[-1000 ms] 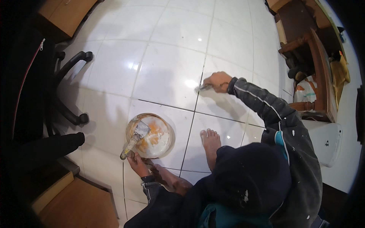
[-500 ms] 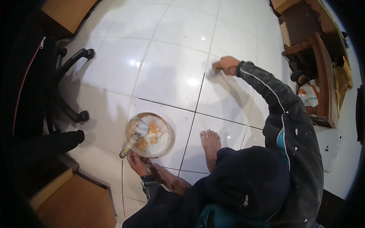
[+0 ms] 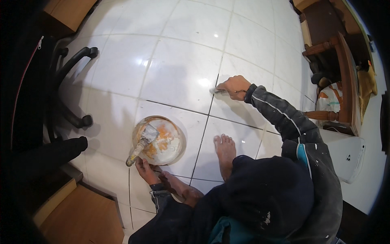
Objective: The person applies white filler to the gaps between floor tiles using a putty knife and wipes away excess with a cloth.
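On the white floor tiles my right hand (image 3: 235,87) is closed, its fingertips down at a dark tile joint (image 3: 212,101). A small greyish-white thing shows under the fingertips, too little of it visible to name. To the left stands a round tub (image 3: 181,140) with white paste and orange smears inside. A putty knife (image 3: 150,133) lies across it, its blade coated in pale paste and its stained handle jutting over the near-left rim. My left hand (image 3: 147,172) is closed at the tub's near edge, close to that handle; some of its fingers are hidden.
My bare feet (image 3: 225,156) rest on the tiles beside the tub. A black wheeled chair base (image 3: 79,57) stands at left, with a wooden panel (image 3: 81,217) at lower left. Wooden furniture (image 3: 345,89) and a white appliance (image 3: 345,158) line the right side.
My right hand has come nearer and slightly left, along the dark joint, and is less blurred. The left hand stays at the tub; the view has shifted slightly.
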Demonstrator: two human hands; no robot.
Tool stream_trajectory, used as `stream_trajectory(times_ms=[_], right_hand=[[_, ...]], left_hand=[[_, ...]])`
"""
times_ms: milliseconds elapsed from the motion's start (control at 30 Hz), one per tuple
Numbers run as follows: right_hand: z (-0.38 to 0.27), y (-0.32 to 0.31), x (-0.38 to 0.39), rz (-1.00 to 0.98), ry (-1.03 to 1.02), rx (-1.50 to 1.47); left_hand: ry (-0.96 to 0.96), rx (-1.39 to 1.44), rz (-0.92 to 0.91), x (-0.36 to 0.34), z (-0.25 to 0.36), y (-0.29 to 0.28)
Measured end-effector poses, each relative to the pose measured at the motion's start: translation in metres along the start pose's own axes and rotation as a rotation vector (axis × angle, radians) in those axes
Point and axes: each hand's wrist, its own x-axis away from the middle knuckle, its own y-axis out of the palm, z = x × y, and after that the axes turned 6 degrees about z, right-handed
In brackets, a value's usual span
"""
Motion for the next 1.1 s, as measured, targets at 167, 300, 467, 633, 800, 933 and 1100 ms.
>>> stream_trajectory(times_ms=[167, 300, 467, 633, 800, 933, 1100], right_hand=[[0.045, 0.044, -0.022, 0.491, -0.291, -0.177], [0.05, 0.07, -0.002, 0.406, -0.365, -0.077], [0.037, 0.028, -0.017, 0.373, -0.323, -0.113], [0.015, 0.055, 0.018, 0.094, -0.414, -0.026], [-0.001, 0.07, 0.015, 0.321, -0.405, -0.103], [-0.046, 0.07, 0.058, 0.013, -0.392, 0.017], [0.006, 0.016, 0.01, 0.306, -0.128, -0.264]], left_hand=[[-0.025, -0.022, -0.018, -0.003, 0.011, 0.004], [-0.188, -0.005, 0.032, -0.001, 0.033, -0.002], [-0.177, 0.009, 0.028, 0.001, 0.017, -0.01], [-0.142, 0.01, 0.057, 0.008, 0.025, -0.01], [-0.166, 0.041, 0.053, 0.009, 0.022, -0.001], [-0.144, 0.034, 0.054, 0.003, 0.021, -0.005], [-0.171, 0.08, 0.056, 0.005, 0.029, -0.002]])
